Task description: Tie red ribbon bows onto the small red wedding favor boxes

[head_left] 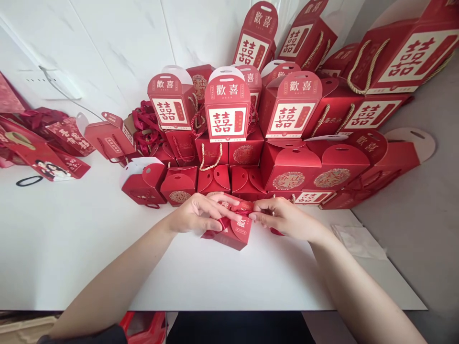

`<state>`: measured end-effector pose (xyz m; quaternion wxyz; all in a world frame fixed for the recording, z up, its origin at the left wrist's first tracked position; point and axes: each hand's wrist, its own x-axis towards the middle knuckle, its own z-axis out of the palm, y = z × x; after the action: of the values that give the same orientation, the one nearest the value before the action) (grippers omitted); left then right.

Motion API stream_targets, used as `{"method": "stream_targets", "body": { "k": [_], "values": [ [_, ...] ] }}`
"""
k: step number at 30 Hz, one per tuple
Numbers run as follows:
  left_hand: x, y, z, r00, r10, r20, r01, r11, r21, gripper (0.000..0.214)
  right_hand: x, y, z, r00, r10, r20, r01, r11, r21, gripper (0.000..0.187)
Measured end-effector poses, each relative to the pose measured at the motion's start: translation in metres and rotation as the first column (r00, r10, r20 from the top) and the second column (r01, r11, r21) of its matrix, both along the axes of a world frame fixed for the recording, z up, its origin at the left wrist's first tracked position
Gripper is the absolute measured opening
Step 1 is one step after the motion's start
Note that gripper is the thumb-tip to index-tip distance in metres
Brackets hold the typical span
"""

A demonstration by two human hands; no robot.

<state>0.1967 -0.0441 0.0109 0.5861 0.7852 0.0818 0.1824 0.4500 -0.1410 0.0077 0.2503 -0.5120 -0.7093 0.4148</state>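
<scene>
Small red box [234, 240]: on the bench [107, 272], near the middle of its front half, set askew between the hands; the clock below is centred on it, 12 pointing to the wall.
Red ribbon [224, 223]: across the box top, looped at its 10 o'clock side.
Left hand [201, 212]: at 9 to 10, fingers half curled and spread over the box top, thumb beside the ribbon loop; whether it grips, I cannot tell.
Right hand [283, 215]: at 2, thumb and forefinger pinched narrow on the ribbon.
Stacked gift boxes [227, 107]: a tiered bank from 11 round to 2, its lowest row just behind the box and hemming in the far side.
Clear packet [359, 241]: lying flat at 3.
Loose ribbons [142, 124]: heaped at 10 to 11.
Photo-printed box [59, 165]: well apart at 10, a black ring [29, 181] near it.
Wall socket [59, 85]: beyond, at 10 to 11, with a cord.
Red stool [147, 328]: partly visible below the bench edge at 7.
</scene>
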Motion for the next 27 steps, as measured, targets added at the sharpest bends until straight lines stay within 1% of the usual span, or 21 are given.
{"method": "stream_targets", "body": {
  "k": [3,6,9,12,14,17,20,22,24,25,27],
  "values": [
    [0.001,-0.003,-0.001,0.999,0.024,-0.022,-0.023,0.999,0.046,0.016,0.001,0.001,-0.002,0.999,0.022,-0.026,-0.022,1.000,0.001,0.034],
    [0.003,-0.005,-0.001,0.989,0.144,0.012,-0.145,0.988,0.045,0.016,0.001,0.001,-0.003,0.998,0.043,-0.043,-0.045,0.999,-0.029,0.035],
    [0.006,-0.006,-0.002,0.972,0.230,-0.048,-0.226,0.971,0.081,0.015,0.001,0.002,-0.004,0.997,0.049,-0.052,-0.051,0.998,-0.039,0.035],
    [0.007,-0.005,-0.002,0.960,0.238,-0.150,-0.223,0.968,0.113,0.018,0.003,0.003,-0.005,0.994,0.074,-0.080,-0.079,0.995,-0.054,0.035],
    [0.006,-0.003,-0.001,0.951,0.235,-0.198,-0.217,0.970,0.110,0.018,0.008,0.004,-0.005,0.986,0.109,-0.125,-0.120,0.989,-0.083,0.035],
    [0.004,0.000,0.000,0.941,0.220,-0.256,-0.199,0.974,0.106,0.018,0.017,0.005,-0.006,0.967,0.136,-0.218,-0.176,0.969,-0.175,0.033],
    [0.003,0.001,-0.001,0.934,0.230,-0.273,-0.195,0.969,0.150,0.018,0.024,0.007,-0.008,0.943,0.172,-0.287,-0.249,0.933,-0.260,0.029],
    [0.003,0.001,-0.002,0.934,0.239,-0.266,-0.202,0.966,0.160,0.018,0.024,0.008,-0.009,0.905,0.237,-0.354,-0.334,0.910,-0.245,0.027],
    [0.004,0.001,-0.003,0.934,0.245,-0.259,-0.209,0.965,0.157,0.018,0.019,0.009,-0.007,0.859,0.281,-0.428,-0.392,0.899,-0.194,0.024],
    [0.005,0.001,-0.003,0.934,0.248,-0.257,-0.214,0.965,0.155,0.018,0.016,0.010,-0.005,0.846,0.286,-0.449,-0.395,0.903,-0.169,0.024],
    [0.006,0.000,-0.003,0.934,0.248,-0.258,-0.215,0.965,0.150,0.019,0.007,0.010,0.001,0.853,0.280,-0.441,-0.363,0.925,-0.115,0.024]
  ]
}}
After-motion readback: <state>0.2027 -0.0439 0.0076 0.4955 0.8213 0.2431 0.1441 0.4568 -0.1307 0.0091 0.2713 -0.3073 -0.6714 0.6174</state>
